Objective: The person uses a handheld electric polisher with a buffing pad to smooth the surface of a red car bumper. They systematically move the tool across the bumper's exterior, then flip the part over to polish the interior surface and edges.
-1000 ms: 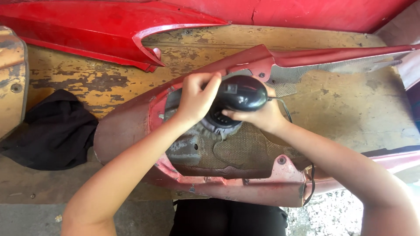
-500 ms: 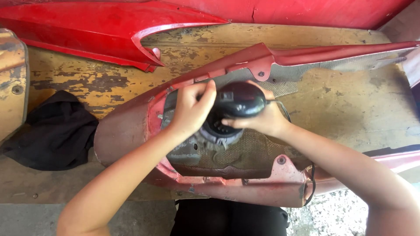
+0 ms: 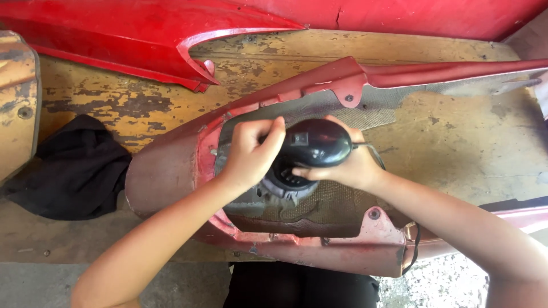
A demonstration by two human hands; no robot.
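Workbench (image 3: pixel 456 137), worn wood with flaking yellow paint, is carrying everything. Red body panel (image 3: pixel 319 239) is lying hollow side up across it, from left of centre out past the right edge, its near rim overhanging the bench front. Second red panel (image 3: pixel 131 40) is lying along the far edge, well apart from the hands. Black cloth (image 3: pixel 74 171) is sitting left, just beside the panel's rounded end.

Black sander (image 3: pixel 311 145) is sitting inside the panel hollow, disc down on the grey inner surface. Right hand (image 3: pixel 348 168) is wrapping closed around the sander body from the right and near side, fingers curling under it. Left hand (image 3: pixel 251 151) is clamping closed on the sander's left end, fingertips lying over the top.

Room: panel rims are rising close on the far and near sides of the tool; hollow is running open to the right.

Versus half a second ago: left-hand fingers are lying flatter across the top; sander is staying in nearly the same spot.
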